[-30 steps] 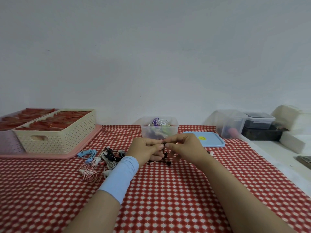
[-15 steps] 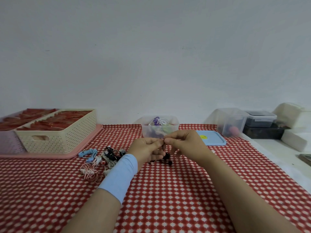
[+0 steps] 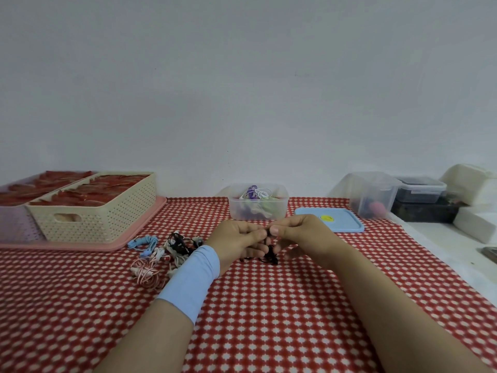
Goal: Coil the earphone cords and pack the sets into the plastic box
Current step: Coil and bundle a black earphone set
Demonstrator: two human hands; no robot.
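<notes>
Both hands, left hand (image 3: 236, 242) and right hand (image 3: 301, 235), pinch black earphones (image 3: 270, 253) between them.

I see the left hand (image 3: 236, 242) and right hand (image 3: 301, 235) meeting on an earphone cord (image 3: 271, 254) before the plastic box (image 3: 258, 211). Its lid (image 3: 341, 224) lies right of it, loose earphone sets (image 3: 161, 251) left of the hands, and a basket (image 3: 102, 223) on a tray (image 3: 157, 210) behind those.

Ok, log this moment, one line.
phase: coiling | left hand: pinches black earphone cord | right hand: pinches cord | plastic box: open
</notes>
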